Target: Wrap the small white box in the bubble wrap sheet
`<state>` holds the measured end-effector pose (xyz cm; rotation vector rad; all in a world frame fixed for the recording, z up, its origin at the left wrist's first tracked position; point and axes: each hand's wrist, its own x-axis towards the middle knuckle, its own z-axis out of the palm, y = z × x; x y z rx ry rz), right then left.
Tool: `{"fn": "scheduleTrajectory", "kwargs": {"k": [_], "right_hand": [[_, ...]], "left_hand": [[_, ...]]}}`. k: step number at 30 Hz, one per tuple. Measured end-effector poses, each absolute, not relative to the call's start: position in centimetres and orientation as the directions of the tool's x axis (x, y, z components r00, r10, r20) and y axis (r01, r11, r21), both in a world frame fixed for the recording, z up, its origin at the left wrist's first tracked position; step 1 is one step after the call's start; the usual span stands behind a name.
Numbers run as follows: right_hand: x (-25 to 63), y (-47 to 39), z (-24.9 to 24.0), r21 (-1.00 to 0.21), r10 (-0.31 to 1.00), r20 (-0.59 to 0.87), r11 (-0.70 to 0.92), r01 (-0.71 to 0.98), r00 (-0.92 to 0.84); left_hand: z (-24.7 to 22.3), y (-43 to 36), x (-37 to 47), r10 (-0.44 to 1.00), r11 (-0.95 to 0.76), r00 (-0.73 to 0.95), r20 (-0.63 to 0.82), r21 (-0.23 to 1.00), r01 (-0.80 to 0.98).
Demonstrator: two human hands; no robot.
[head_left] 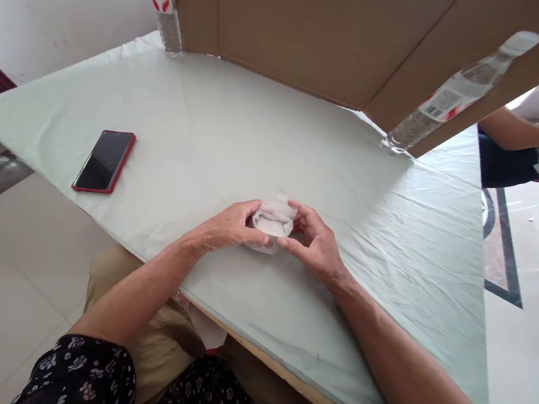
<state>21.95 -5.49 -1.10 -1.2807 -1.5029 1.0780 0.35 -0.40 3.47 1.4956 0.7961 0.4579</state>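
Observation:
A small white, translucent bundle, like thin tissue or plastic, [275, 220] is held between my two hands just above the pale green cloth near the table's front edge. My left hand [240, 224] grips its left side, thumb and fingers closed on it. On the right side, my right hand [312, 236] curls round it, thumb at the near edge and fingers at the far edge. The bundle's top looks folded in, with an opening or hollow in the middle. What is inside, if anything, I cannot make out.
A phone in a red case [104, 162] lies at the left. A large brown cardboard panel [305, 30] stands at the back, with one water bottle [167, 16] upright at its left end and another [460, 95] leaning at the right. Beyond, another person's arm [525, 131] shows.

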Motion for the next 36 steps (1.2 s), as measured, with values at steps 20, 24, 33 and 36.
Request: {"fn": "scheduleTrajectory", "kwargs": {"k": [20, 24, 33, 36], "right_hand": [[20.8, -6.8, 0.4, -0.913, 0.990, 0.123, 0.143, 0.383, -0.075], [20.5, -7.1, 0.2, -0.848, 0.976, 0.199, 0.215, 0.484, -0.085], [20.6, -6.3, 0.1, -0.877, 0.988, 0.133, 0.156, 0.454, -0.083], [20.5, -5.9, 0.2, -0.911, 0.992, 0.118, 0.127, 0.391, -0.048]], "left_hand": [[3.4, 0.1, -0.4, 0.649, 0.081, 0.726, -0.229, 0.969, 0.233], [3.7, -0.2, -0.3, 0.678, 0.048, 0.698, -0.230, 0.962, 0.269], [3.8, 0.0, -0.2, 0.718, -0.035, 0.667, -0.199, 0.947, 0.321], [3.6, 0.0, -0.1, 0.723, -0.007, 0.657, -0.214, 0.948, 0.317]]}}
